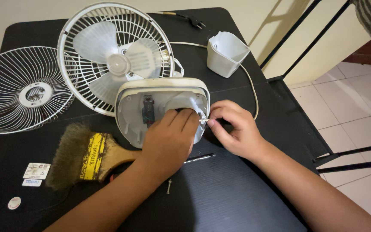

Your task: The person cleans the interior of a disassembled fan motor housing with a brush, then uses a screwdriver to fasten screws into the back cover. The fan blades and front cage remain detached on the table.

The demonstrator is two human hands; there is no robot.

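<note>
A white table fan (117, 60) lies on a black table (220, 193) with its hollow base (159, 101) turned up toward me. My left hand (168, 141) rests on the base, fingers reaching into its open underside. My right hand (235, 129) pinches a small white part (203, 121) at the base's right rim. The fan's blades sit inside the rear grille, uncovered.
The detached front grille (22, 90) lies at the left. A wide, worn paintbrush (86, 157) is under my left forearm. A white plastic housing piece (226, 52), the fan's cord (250, 81), a loose screw (168, 186), a slim dark tool (199, 158) and small stickers (35, 172) lie about.
</note>
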